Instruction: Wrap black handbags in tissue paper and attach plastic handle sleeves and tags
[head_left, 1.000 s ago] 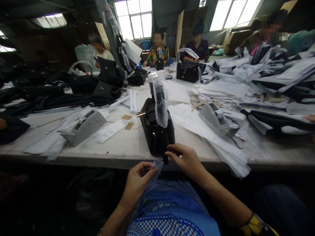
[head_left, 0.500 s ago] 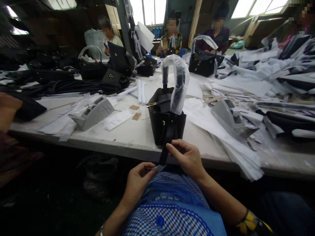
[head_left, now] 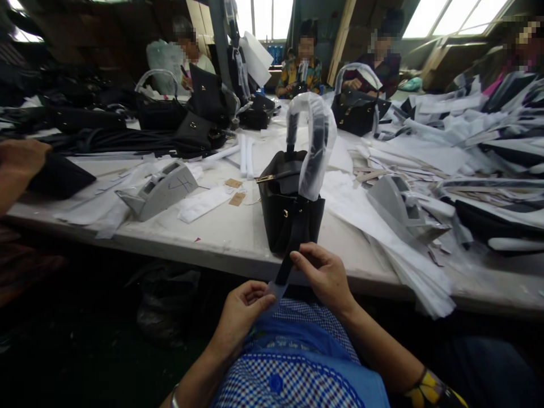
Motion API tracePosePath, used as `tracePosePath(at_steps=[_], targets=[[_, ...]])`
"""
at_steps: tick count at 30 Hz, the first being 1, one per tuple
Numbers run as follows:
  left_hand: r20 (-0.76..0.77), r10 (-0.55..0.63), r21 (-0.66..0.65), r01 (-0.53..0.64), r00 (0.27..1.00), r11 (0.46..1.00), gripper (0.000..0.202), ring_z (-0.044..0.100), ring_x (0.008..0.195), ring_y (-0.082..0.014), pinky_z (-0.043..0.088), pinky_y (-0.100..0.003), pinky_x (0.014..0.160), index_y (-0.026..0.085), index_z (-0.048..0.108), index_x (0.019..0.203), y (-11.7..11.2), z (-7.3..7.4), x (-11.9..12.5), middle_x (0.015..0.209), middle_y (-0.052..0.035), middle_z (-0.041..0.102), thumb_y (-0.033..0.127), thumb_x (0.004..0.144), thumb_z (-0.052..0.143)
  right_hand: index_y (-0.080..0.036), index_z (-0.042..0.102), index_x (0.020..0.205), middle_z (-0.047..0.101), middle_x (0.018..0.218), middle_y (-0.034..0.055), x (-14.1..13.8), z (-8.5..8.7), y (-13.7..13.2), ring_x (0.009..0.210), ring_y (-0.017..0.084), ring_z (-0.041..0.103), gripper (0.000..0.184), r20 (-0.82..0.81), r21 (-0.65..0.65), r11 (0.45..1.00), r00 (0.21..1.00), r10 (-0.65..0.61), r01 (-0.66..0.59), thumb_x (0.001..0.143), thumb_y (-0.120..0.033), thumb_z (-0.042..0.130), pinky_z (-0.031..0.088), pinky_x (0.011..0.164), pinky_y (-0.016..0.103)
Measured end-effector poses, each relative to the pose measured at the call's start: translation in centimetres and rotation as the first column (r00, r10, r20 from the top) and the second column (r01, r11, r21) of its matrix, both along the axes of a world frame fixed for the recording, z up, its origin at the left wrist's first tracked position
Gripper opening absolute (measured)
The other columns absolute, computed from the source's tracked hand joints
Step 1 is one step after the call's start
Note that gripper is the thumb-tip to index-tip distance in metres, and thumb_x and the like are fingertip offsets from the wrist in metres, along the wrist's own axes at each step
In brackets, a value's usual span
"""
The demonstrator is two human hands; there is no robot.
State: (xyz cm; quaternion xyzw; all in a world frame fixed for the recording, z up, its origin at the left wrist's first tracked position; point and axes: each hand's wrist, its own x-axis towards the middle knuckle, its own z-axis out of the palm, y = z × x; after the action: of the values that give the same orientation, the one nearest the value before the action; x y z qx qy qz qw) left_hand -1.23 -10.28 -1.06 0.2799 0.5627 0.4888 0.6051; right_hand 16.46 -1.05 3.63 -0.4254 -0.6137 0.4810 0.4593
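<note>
A black handbag (head_left: 284,212) stands upright near the front edge of the white table (head_left: 225,238). Its handle (head_left: 312,141) is wrapped in clear plastic. A black strap (head_left: 292,246) hangs from the bag's side down over the table edge. My right hand (head_left: 323,273) pinches the strap partway down. My left hand (head_left: 244,309) is closed on the strap's lower end, where a small clear piece of film (head_left: 276,290) shows between the fingers.
Two grey tape dispensers (head_left: 164,190) (head_left: 397,207) flank the bag. White wrapping sheets (head_left: 399,249) and paper tags (head_left: 236,198) litter the table. More black bags (head_left: 359,107) lie farther back, where several people sit. Another person's hand (head_left: 19,161) is at the left edge.
The view has shifted and tilted down slightly. The strap has come out from the bag side and now runs between both hands; my hands stay close together below the table edge.
</note>
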Motion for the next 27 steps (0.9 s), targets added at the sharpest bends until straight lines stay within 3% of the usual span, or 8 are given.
tracePosePath(at_steps=[7,11,15,18,21,27], targets=[[0.077,0.095,-0.002,-0.095,0.992,0.995,0.039,0.069,0.079,-0.0188,0.054,-0.025,0.071,0.014,0.073,0.091,1.1,1.1,0.8,0.088,-0.0087,0.076,0.038,0.064,0.088,-0.018,0.071,0.084,0.067,0.074,0.0015,0.0,-0.2,0.0,0.068,0.015,0.062,0.022,0.078,-0.007,1.0,0.997,0.013,-0.012,0.085,-0.039,0.072,0.049,0.064,0.024],[0.118,0.147,0.068,-0.155,0.982,0.986,0.036,0.069,0.08,-0.0164,0.053,-0.022,0.073,0.015,0.074,0.093,3.0,1.7,2.3,0.089,-0.0073,0.076,0.037,0.068,0.086,-0.019,0.072,0.084,0.068,0.082,0.0031,0.5,-0.1,0.3,0.076,0.017,0.064,0.02,0.134,0.094,0.995,0.99,-0.033,0.021,0.087,-0.038,0.07,0.051,0.071,0.026],[0.174,0.185,0.14,-0.21,0.967,0.968,0.033,0.069,0.085,-0.0161,0.053,-0.022,0.077,0.015,0.074,0.093,5.1,2.5,3.8,0.093,-0.0069,0.076,0.038,0.072,0.084,-0.02,0.074,0.099,0.07,0.098,0.0071,1.7,0.5,0.8,0.088,0.019,0.065,0.027,0.145,0.165,0.983,0.984,-0.104,0.079,0.095,-0.041,0.058,0.052,0.079,0.03],[0.214,0.22,0.177,-0.259,0.952,0.949,0.034,0.07,0.085,-0.0161,0.054,-0.023,0.078,0.016,0.073,0.094,6.8,3.3,4.6,0.093,-0.0052,0.076,0.039,0.072,0.084,-0.02,0.074,0.104,0.071,0.095,0.0067,2.3,0.8,1.2,0.082,0.018,0.065,0.031,0.17,0.134,0.989,0.982,-0.084,0.061,0.098,-0.043,0.053,0.052,0.075,0.03],[0.23,0.247,0.218,-0.297,0.942,0.93,0.036,0.069,0.081,-0.0152,0.054,-0.023,0.075,0.017,0.072,0.095,8.2,4.2,5.0,0.09,-0.0032,0.075,0.04,0.071,0.084,-0.02,0.074,0.101,0.072,0.092,0.0061,2.2,1.1,1.6,0.077,0.018,0.066,0.03,0.189,0.086,0.996,0.981,-0.046,0.03,0.094,-0.044,0.059,0.053,0.069,0.028],[0.183,0.267,0.302,-0.312,0.946,0.901,0.033,0.068,0.08,-0.0151,0.054,-0.023,0.074,0.017,0.071,0.092,9.6,5.7,5.0,0.086,-0.0019,0.073,0.038,0.071,0.084,-0.016,0.075,0.093,0.074,0.082,0.0066,0.6,2.1,2.6,0.067,0.018,0.066,0.034,0.186,0.024,0.995,0.977,-0.101,0.098,0.085,-0.048,0.069,0.052,0.06,0.027]])
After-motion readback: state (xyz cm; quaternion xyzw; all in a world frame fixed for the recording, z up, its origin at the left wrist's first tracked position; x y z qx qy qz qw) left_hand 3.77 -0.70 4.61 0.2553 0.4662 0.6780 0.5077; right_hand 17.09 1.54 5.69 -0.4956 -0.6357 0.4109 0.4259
